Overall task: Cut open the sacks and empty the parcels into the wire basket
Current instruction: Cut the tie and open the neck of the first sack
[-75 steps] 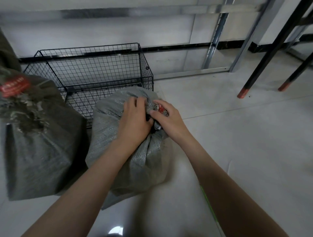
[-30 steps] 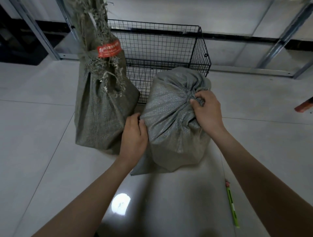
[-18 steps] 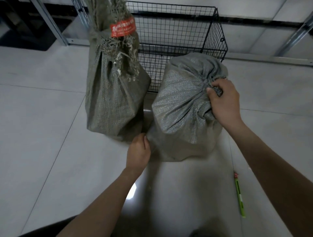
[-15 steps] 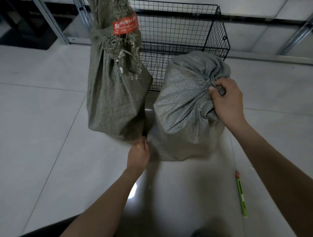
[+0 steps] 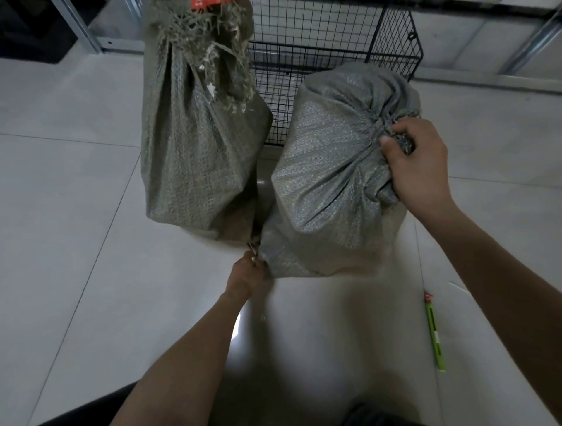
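Note:
Two grey woven sacks stand on the pale floor in front of a black wire basket [image 5: 392, 36]. The right sack [image 5: 328, 170] leans toward me; my right hand [image 5: 416, 164] grips its gathered neck at the upper right. My left hand [image 5: 246, 275] pinches the sack's bottom left corner down by the floor. The left sack [image 5: 194, 146] stands upright, its frayed tied top carrying a red tag [image 5: 206, 2] at the frame's upper edge. No parcels show.
A green utility knife [image 5: 435, 333] lies on the floor at the right, near my right forearm. A metal rack post [image 5: 82, 27] rises at the upper left, and a metal rail [image 5: 486, 80] runs along the wall behind the basket.
My left hand has slid down the right sack's side from mid-height to its bottom corner. My right hand keeps its grip on the neck. Earlier both hands worked at the neck.

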